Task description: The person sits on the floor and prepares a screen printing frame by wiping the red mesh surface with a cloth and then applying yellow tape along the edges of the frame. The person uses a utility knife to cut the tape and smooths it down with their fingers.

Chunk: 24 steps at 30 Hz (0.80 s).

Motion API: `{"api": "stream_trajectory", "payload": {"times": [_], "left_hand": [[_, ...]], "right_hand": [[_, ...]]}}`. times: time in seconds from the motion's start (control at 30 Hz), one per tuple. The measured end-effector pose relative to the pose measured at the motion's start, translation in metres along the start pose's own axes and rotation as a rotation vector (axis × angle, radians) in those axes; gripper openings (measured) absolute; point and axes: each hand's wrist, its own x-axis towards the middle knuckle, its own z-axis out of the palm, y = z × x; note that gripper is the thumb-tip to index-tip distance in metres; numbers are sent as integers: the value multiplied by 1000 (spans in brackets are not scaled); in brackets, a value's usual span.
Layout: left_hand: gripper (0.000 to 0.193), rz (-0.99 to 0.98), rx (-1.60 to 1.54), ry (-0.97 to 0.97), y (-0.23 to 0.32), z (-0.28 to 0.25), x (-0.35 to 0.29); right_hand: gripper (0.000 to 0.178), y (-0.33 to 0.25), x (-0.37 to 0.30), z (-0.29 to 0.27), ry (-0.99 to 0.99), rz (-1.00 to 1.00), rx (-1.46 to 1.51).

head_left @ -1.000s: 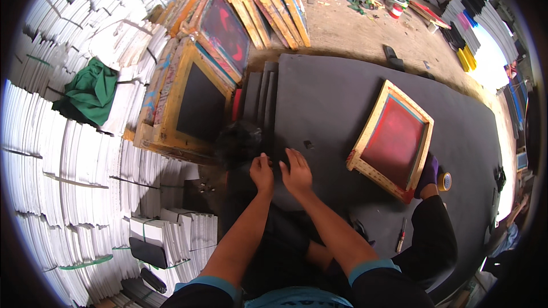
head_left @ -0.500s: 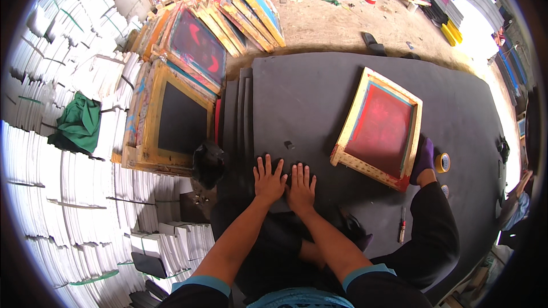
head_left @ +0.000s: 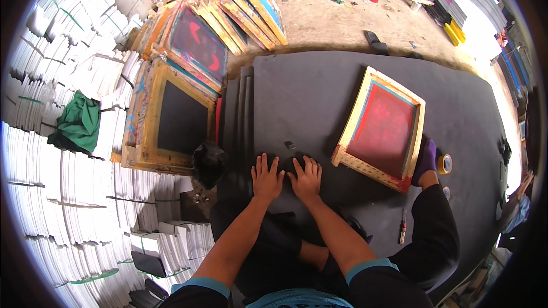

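Beneath the left hand (head_left: 266, 183) and right hand (head_left: 307, 182) lies the dark sheet (head_left: 319, 97), carrying the framed screen (head_left: 383, 128) farther right. Both hands are spread, grasping nothing; light, even pressing seems best.

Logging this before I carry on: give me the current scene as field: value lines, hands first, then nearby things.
Left hand: palm down, holding nothing
Right hand: palm down, holding nothing
Surface: broad dark-grey flat sheet beneath both hands
Ahead of hands: small dark scrap, untouched
Right of hands: rectangular wooden frame with red mesh
Far right: round yellow tape roll
Lower right: slim red-handled tool
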Motion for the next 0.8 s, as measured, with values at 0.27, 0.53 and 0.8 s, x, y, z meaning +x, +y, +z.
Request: {"api": "stream_trajectory", "payload": {"times": [0.27,0.53,0.8], "left_hand": [[62,44,82,-57,4,-7,0],[60,113,132,-89,11,-7,1],[54,162,91,-46,5,-6,-2]], "right_hand": [[46,8,-11,2,44,17,115],[47,6,-10,-3,15,-19,5],[46,15,-19,-5,17,-14,89]]}}
